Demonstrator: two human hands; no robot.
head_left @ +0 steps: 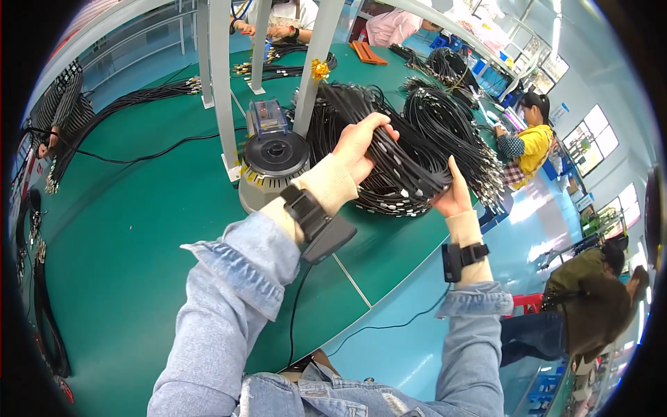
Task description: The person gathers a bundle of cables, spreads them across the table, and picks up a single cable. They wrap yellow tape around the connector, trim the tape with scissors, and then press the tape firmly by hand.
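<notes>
My left hand is closed round the upper part of a thick bundle of black cables, its thumb lying across the top. The lower right end of the same bundle rests in my right hand, whose thumb points up along the side; its other fingers are mostly hidden under the cables. Small white tags show along the strands. Beneath and behind the held bundle lie more coiled black cables with light metal ends. A grey round device with a black turntable top stands just left of my left forearm.
Grey metal posts rise from the green table behind the device. Long cable bundles lie at the far left. An orange tray sits at the back. Co-workers are around the table, one in yellow at right.
</notes>
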